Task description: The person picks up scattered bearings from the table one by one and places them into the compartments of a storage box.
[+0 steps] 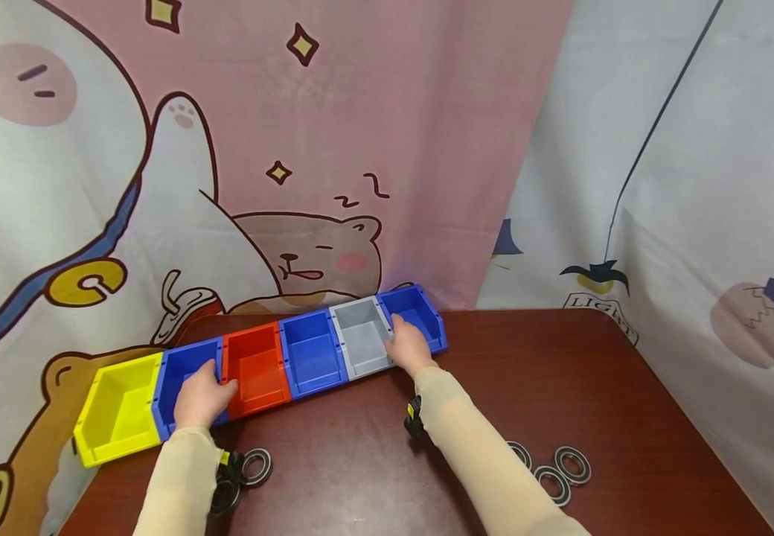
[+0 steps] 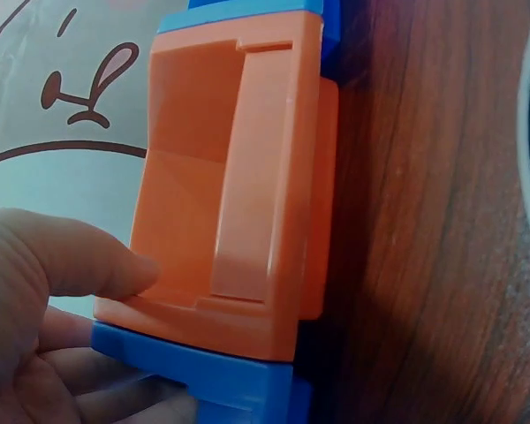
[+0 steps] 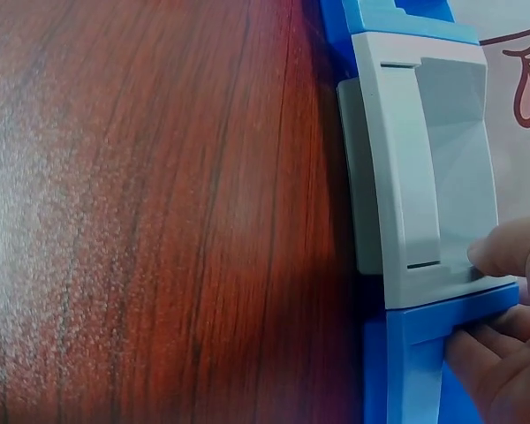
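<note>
The largest thing around is the printed cloth hanging point(image 1: 427, 112), pink and white with cartoon animals; it hangs close behind the bins and would limit any push away from the person. In front is the dark red-brown, wood-grained bench point(image 1: 360, 461), whose smooth top should let plastic slide easily.

The long row of six open plastic bins point(image 1: 286, 357) stretches aslant across the far left part of the bench, its left end seeming to pass the bench's edge; whether it sits flat or is slightly raised I cannot tell. Left to right come yellow, blue, red, blue, grey and blue. It looks light, with stiff walls, fairly slick and not fragile, but long enough to twist or flex at the joints, so two well-spaced holds on the dividing walls suit it best.

Both hands take it so. The left hand point(image 1: 201, 398) is closed in a pinch on the wall between the red bin point(image 2: 261, 177) and its blue neighbour, thumb on the red side. The right hand point(image 1: 410, 346) pinches likewise between the grey bin point(image 3: 406, 177) and the blue end bin, thumb on the grey side.

Smallest are the steel ring bearings: two near bearings point(image 1: 269, 467) beside the left wrist, where that forearm could knock them, and three farther bearings point(image 1: 586, 467) near the right forearm, clear of the row.
</note>
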`<state>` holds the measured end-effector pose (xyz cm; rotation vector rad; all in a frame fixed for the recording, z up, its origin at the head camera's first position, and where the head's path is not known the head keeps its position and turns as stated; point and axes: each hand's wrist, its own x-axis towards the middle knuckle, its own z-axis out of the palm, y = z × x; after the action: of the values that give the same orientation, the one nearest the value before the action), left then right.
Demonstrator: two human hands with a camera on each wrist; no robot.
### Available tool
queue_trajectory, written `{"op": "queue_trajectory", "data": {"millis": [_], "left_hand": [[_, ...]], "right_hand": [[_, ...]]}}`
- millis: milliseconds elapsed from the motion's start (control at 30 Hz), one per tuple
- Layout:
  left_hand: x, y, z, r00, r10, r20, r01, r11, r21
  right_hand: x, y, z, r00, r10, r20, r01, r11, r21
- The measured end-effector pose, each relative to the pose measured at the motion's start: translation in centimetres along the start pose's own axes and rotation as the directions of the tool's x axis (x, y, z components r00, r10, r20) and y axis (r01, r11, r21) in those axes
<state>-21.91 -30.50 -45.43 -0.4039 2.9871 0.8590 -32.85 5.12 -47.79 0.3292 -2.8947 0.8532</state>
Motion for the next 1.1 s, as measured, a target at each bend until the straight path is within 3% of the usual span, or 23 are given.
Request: {"op": "queue_trajectory", "data": {"millis": [467,700,900,1100], "left_hand": [[-0.1,0.4,0.5,0.998,-0.049,-0.043,0.048,0.999,-0.010],[-0.5,1.9,0.2,0.998,-0.042,-0.036,0.042,0.999,-0.006],[-1.0,4.1,0.1,0.997,0.033,-0.074,-0.035,0.999,-0.020],[-1.9,6.9,0.9,0.981,0.132,-0.145,-0.138,0.990,-0.033]], "right_hand": [[-1.1,0.4,-1.0,0.998,0.056,-0.003,-0.056,0.997,0.044],[-2.0,1.2,-3.2,0.999,0.038,-0.017,-0.038,0.999,0.008],[-3.4,2.4,-6.0,0.997,-0.004,-0.081,0.002,1.000,-0.022],[-5.7,4.8,-8.5,0.992,-0.013,-0.122,0.010,1.000,-0.027]]}}
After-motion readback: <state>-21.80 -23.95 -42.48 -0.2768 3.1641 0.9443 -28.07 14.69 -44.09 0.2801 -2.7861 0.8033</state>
